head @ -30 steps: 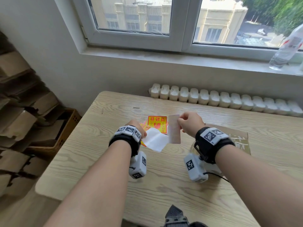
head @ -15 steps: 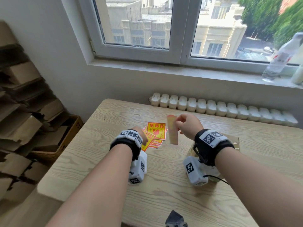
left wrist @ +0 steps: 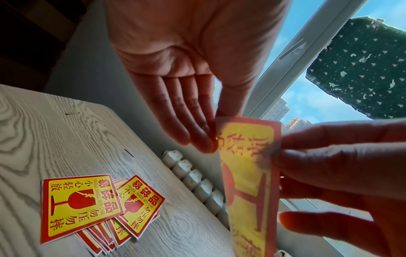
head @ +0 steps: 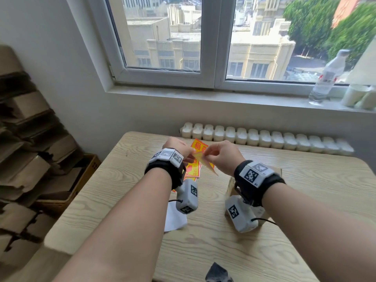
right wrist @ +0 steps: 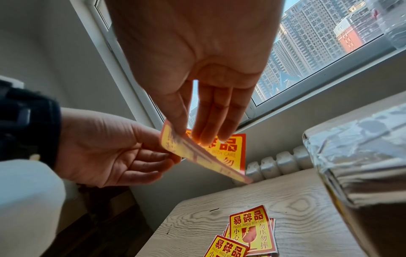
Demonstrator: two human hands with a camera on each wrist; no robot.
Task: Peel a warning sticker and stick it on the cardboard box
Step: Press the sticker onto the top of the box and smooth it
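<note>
Both of my hands are raised over the wooden table (head: pixel 122 200) and hold one peeled red-and-yellow fragile sticker (head: pixel 200 154) (left wrist: pixel 248 173) (right wrist: pixel 230 151) between them. My left hand (head: pixel 191 156) (left wrist: pixel 211 139) pinches its upper left corner. My right hand (head: pixel 206 157) (right wrist: pixel 197 137) pinches its other side. The sticker hangs in the air, slightly curled. A fanned pile of unpeeled stickers (head: pixel 192 170) (left wrist: pixel 81 203) (right wrist: pixel 252 231) lies on the table below. The cardboard box (head: pixel 277 171) (right wrist: pixel 362 165), its top taped over, stands under my right wrist, mostly hidden.
The white backing paper (head: pixel 175 220) lies on the table below my left wrist. A radiator (head: pixel 264 139) runs behind the table. A water bottle (head: pixel 327 76) and cups (head: pixel 356 94) stand on the sill. Flattened cartons (head: pixel 30 139) and a basket (head: pixel 81 180) fill the left.
My left hand let the white backing fall to the table, then rose and pinched the sticker that my right hand held alone. Both hands moved up and away from me.
</note>
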